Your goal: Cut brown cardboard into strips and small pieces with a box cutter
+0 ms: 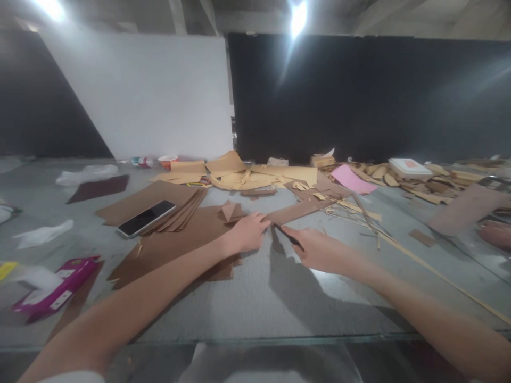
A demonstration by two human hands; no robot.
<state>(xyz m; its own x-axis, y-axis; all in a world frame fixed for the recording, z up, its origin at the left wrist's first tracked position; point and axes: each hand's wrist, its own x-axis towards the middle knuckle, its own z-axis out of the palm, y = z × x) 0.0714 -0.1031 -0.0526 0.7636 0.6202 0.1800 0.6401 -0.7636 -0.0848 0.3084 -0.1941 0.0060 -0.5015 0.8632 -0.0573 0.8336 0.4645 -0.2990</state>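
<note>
My left hand [249, 232] is closed at the near end of a brown strip of sheet material [297, 210], its fingertips pressed together on it. From there the strip slants away to the right across the table. Fingers of my right hand [317, 249] wrap around a slim black knife-like tool [290, 237], whose tip points at that same end of the strip. My hand hides part of the tool, so its exact kind is unclear. Brown sheets [175, 247] lie under and beside my left forearm, and a small folded brown piece [229, 211] rests on top of them.
A phone [146, 218] lies on stacked brown sheets. To the left is a magenta object [59, 287]. Tan offcuts [263, 178], a pink sheet [353, 179] and a white box [410, 167] sit toward the back. Thin strips [423, 260] cross the grey table [255, 303] on the right.
</note>
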